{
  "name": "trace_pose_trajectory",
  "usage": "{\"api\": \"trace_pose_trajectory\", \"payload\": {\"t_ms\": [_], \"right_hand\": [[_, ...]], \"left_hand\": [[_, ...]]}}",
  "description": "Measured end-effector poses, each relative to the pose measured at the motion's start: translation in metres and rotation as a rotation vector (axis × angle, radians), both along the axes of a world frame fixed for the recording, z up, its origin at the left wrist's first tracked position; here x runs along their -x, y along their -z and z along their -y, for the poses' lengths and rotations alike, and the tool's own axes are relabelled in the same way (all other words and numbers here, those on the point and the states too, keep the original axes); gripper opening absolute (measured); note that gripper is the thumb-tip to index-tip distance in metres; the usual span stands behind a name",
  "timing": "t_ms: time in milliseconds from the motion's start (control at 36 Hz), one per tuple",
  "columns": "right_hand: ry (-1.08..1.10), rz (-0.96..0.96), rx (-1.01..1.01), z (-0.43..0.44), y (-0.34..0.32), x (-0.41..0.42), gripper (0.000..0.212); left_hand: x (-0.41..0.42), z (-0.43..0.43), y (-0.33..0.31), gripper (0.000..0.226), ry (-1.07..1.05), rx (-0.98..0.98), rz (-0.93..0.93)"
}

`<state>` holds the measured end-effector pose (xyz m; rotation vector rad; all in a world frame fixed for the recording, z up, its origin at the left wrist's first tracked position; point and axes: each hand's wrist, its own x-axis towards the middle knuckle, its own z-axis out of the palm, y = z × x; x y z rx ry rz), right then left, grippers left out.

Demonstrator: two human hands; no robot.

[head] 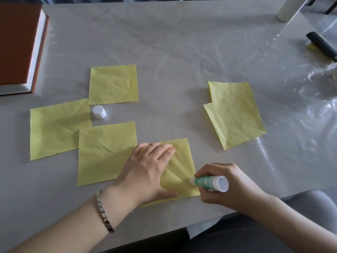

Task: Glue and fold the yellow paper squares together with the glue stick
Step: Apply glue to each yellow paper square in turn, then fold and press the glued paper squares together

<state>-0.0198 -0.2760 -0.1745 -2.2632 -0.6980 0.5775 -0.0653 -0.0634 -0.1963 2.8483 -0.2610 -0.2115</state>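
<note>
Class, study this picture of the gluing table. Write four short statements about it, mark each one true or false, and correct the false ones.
1. The right hand holds the glue stick. True.
2. The cap is on the glue stick. False: it stands on the table, among the yellow squares.
3. The left hand presses flat on a square. True.
4. The book lies at the table's right edge. False: it lies at the far left.

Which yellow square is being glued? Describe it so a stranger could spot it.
Start at the table edge nearest the person. The square lies there, right of the three-sheet cluster. Only it has the left hand pressing it and the right hand holding a glue stick to its corner.
</note>
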Motion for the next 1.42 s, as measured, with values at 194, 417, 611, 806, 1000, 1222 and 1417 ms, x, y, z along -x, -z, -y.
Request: {"api": "trace_pose_trajectory", "payload": {"t_ms": [194,417,611,806,1000,1222,1417], "right_hand": [[0.019,-0.138,-0.007,0.002,-0.013,-0.005,0.022],[0.458,-0.289,-0.667,-0.021,-0.042,-0.056,0.02],[0.529,-0.651,-1.012,-0.039,-0.058,-0.069,0.028],[0.493,-0.394,-0.922,-0.067,-0.056,-0.062,0.024],[0.475,-0.251,-0.91,-0.095,-0.05,-0.056,0.043],[0.487,-0.173,-0.805,-0.095,-0.037,-0.061,0.02],[0.479,0.167,-0.093,-0.036,-0.016,-0.078,0.031]], "left_hand": [[-0.003,0.001,-0.008,0.094,0.006,0.001,-0.038],[-0.018,-0.009,-0.013,0.09,0.071,0.184,-0.086],[-0.039,-0.003,-0.045,0.005,-0.531,0.895,-0.008],[-0.066,0.002,-0.079,0.017,-0.765,1.349,-0.165],[-0.079,0.002,-0.092,0.019,-0.753,1.444,-0.131],[-0.09,0.005,-0.088,0.033,-0.803,1.454,0.075],[-0.138,-0.013,-0.066,0.027,-0.763,0.985,0.473]]}}
